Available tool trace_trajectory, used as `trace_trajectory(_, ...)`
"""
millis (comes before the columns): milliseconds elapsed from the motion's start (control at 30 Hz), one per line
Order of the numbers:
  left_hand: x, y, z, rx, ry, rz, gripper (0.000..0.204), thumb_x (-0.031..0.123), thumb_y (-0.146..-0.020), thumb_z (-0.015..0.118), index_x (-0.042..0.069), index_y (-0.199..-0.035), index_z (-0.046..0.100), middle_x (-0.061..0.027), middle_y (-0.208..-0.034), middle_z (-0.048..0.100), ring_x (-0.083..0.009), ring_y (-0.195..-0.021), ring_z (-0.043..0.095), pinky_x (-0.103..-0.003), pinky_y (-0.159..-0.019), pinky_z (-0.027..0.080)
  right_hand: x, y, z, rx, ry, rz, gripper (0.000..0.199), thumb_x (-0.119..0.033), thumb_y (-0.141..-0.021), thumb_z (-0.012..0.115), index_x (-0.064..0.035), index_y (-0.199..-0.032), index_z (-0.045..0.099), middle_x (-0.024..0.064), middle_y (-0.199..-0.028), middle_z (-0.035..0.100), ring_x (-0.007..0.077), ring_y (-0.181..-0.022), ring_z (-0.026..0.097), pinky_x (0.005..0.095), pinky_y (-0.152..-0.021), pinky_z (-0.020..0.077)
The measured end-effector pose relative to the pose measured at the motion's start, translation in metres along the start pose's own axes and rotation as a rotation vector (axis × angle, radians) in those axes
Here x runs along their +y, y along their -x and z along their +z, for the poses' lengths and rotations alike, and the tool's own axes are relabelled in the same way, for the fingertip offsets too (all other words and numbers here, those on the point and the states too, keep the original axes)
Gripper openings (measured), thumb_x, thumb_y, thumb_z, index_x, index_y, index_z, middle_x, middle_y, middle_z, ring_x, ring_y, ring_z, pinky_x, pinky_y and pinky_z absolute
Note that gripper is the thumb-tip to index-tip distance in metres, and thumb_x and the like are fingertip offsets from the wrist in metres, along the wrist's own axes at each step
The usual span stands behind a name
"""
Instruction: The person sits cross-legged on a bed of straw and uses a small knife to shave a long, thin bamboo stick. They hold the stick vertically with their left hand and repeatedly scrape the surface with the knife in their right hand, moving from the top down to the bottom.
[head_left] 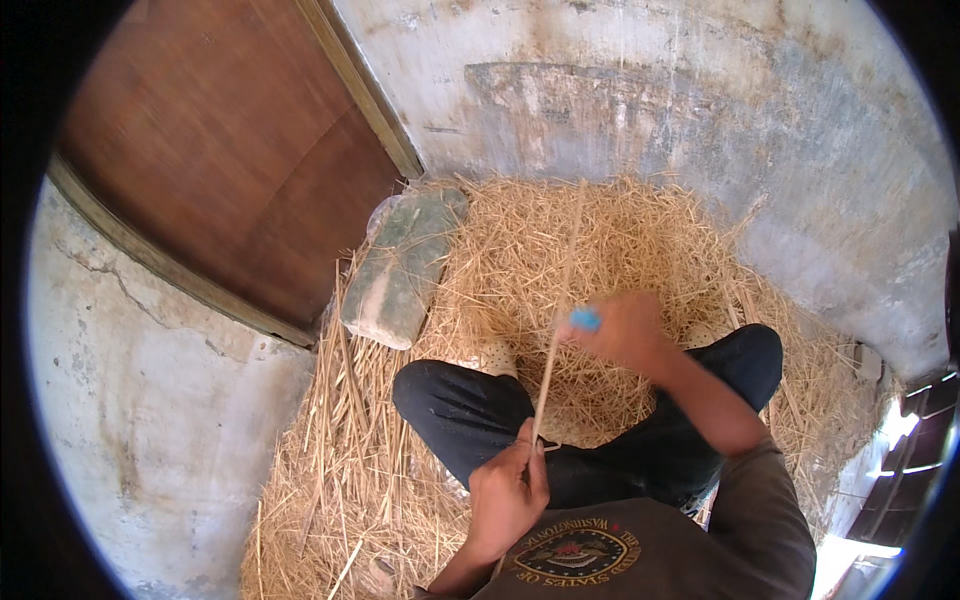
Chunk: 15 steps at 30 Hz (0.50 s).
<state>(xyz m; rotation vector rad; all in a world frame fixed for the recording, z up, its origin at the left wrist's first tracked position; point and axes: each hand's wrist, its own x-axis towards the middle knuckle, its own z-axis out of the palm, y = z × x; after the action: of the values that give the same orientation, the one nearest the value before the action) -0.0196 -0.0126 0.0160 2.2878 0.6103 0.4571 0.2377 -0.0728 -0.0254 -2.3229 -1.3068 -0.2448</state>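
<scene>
A long, thin, pale bamboo strip runs upward and away from my lap, leaning slightly right toward its far end. My left hand pinches its near part between thumb and fingers, close to my body. Farther along the strip, my right hand is closed and smeared by motion. Something small and blue shows at its fingers, right beside the strip. Whether that is a tool handle or a finger wrap cannot be made out. My crossed legs in dark trousers lie under both hands.
Straw-like shavings cover the floor around me. Longer loose strips lie to the left, near a greenish wrapped bundle. A brown wooden panel stands at the far left, and a stained plaster wall rises ahead.
</scene>
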Motion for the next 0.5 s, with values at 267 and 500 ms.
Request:
trace_trajectory(267, -0.001, 0.0, 0.006, 0.002, -0.055, -0.022, 0.028, 0.005, -0.084, 0.061, -0.003, -0.111, 0.065, -0.0195, -0.07, 0.061, -0.032, -0.056, 0.062, -0.039, -0.051, 0.048, -0.029, 0.042, 0.006, -0.068, -0.078, -0.191, 0.069, -0.076, -0.072, 0.057, -0.0097, -0.054, 0.06, 0.0095, -0.043, 0.051, 0.0299, -0.04, 0.056, 0.04, -0.04, 0.0427)
trace_trajectory(500, -0.002, -0.001, 0.003, 0.006, -0.075, -0.003, 0.02, 0.003, -0.083, 0.061, -0.005, -0.1, 0.066, -0.0203, -0.072, 0.062, -0.0319, -0.055, 0.06, -0.038, -0.051, 0.047, -0.039, 0.045, 0.001, -0.214, -0.163, -0.148, 0.066, -0.074, -0.072, 0.059, -0.0097, -0.057, 0.062, 0.0124, -0.047, 0.054, 0.0305, -0.043, 0.057, 0.0408, -0.042, 0.0437)
